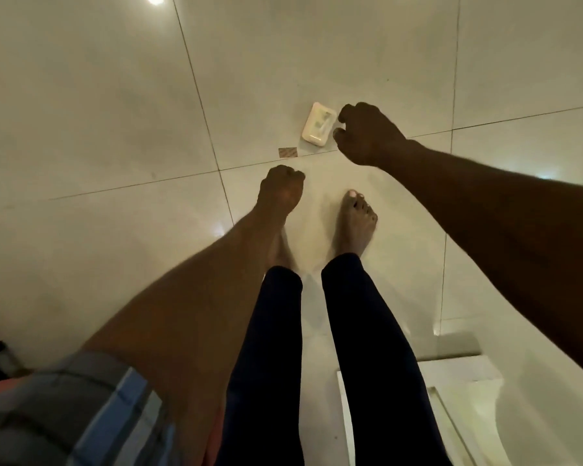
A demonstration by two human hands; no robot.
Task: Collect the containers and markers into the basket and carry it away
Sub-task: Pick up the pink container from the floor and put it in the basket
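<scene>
Right hand (367, 134), fingers curled but gripping nothing, hovers beside the white container (319, 128) mid-frame, left hand (281, 186) fisted empty; glossy floor (98, 112) could let it skid away.

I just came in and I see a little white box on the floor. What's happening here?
A person is standing barefoot on the tiled floor, looking down. Their right hand is reaching out toward a small white container lying on the floor, with the fingers curled right beside it, but not holding it. The left hand hangs in a loose fist, holding nothing that can be seen. A small brown scrap lies near the container. No basket or markers are in view.
</scene>
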